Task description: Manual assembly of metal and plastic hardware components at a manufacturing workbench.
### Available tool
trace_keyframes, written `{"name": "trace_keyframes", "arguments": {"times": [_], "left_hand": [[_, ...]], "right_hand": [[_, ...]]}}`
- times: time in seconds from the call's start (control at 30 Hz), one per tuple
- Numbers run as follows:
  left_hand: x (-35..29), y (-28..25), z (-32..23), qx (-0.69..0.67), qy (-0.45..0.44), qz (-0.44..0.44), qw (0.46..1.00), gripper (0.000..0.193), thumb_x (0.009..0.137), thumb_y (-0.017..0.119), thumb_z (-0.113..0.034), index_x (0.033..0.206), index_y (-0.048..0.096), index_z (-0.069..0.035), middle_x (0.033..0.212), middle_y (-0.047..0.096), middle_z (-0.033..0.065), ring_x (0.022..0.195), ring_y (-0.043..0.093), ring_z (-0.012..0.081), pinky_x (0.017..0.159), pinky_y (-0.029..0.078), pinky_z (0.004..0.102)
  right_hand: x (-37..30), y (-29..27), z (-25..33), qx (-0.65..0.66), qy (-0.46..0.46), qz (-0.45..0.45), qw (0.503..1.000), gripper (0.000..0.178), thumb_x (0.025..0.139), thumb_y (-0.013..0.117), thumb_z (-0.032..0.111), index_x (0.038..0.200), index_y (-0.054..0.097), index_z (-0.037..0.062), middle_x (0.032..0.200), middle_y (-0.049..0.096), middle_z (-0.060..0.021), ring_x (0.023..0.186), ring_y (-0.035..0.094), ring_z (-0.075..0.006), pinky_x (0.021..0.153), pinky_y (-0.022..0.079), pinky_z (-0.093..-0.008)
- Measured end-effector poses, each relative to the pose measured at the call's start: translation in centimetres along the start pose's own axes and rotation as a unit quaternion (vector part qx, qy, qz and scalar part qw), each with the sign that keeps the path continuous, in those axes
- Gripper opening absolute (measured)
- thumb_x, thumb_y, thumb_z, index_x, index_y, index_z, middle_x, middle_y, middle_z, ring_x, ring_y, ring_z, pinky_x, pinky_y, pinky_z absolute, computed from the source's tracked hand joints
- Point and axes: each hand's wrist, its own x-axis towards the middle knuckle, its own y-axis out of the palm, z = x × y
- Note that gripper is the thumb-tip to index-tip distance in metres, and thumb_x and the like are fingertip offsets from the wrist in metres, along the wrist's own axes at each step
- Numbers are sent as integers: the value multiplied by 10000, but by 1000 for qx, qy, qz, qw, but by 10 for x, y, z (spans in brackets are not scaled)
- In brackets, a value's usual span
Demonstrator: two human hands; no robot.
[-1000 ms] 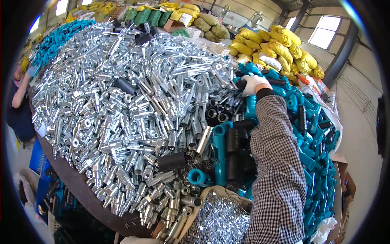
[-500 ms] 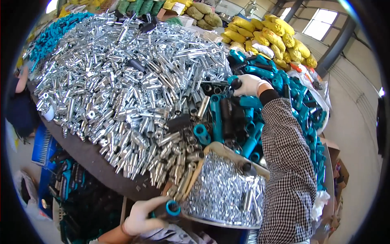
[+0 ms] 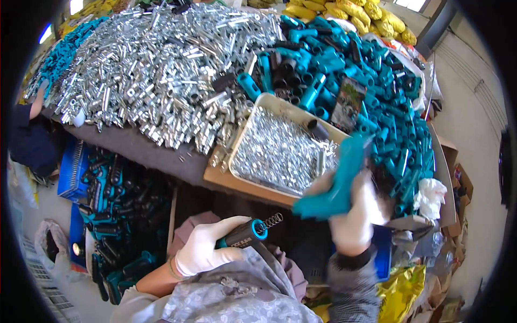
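In a white glove, my left hand (image 3: 203, 252) is closed round a black tubular grip (image 3: 240, 236) with a teal ring at its end. A coil spring (image 3: 272, 220) sticks out of that open end. My gloved right hand (image 3: 356, 226), smeared by motion, holds a teal pistol-shaped plastic housing (image 3: 338, 185) to the right of the grip. The housing passes in front of the near right corner of a white-rimmed tray (image 3: 267, 98). Small shiny metal pieces (image 3: 272, 148) fill the tray, and a short black tube (image 3: 318, 129) lies among them.
A large heap of silver metal parts (image 3: 156, 70) covers the table behind. Teal housings (image 3: 396, 134) are piled at the right, with a printed picture card (image 3: 349, 105) among them. Blue crates (image 3: 74, 171) and black-and-teal handles (image 3: 110, 215) sit lower left. Another person's arm (image 3: 36, 105) reaches in far left.
My right hand has come back from the pile towards me with a teal housing. My left hand has turned the grip, and the spring now shows. The view has tilted down.
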Motion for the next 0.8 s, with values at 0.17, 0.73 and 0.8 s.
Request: {"name": "trace_keyframes", "arguments": {"times": [0.17, 0.73, 0.8], "left_hand": [[-6, 30, 1, 96, 8, 38, 995, 643, 782, 808, -407, 1284, 599, -64, 934, 705, 156, 813, 675, 362, 735, 522, 404], [-8, 48, 9, 240, 37, 82, 967, 583, 796, 771, -448, 1243, 628, -101, 802, 693, 129, 718, 667, 343, 641, 512, 422], [-5, 43, 4, 175, -14, 97, 980, 587, 810, 776, -417, 1269, 610, -91, 894, 706, 145, 796, 694, 345, 697, 535, 416]], "right_hand": [[-85, -12, -66, 280, 128, -125, 943, 541, 1020, 452, 548, 1291, 505, 83, 953, 550, -59, 827, 569, -195, 821, 515, -436], [-84, -51, -75, 189, 38, 108, 975, 594, 1016, 436, 541, 1064, 622, -22, 1074, 634, -185, 916, 641, -289, 926, 518, -475], [-88, -51, -64, 151, 22, 172, 973, 639, 1010, 446, 518, 990, 678, -78, 1188, 620, -282, 1040, 617, -362, 991, 469, -453]]}}
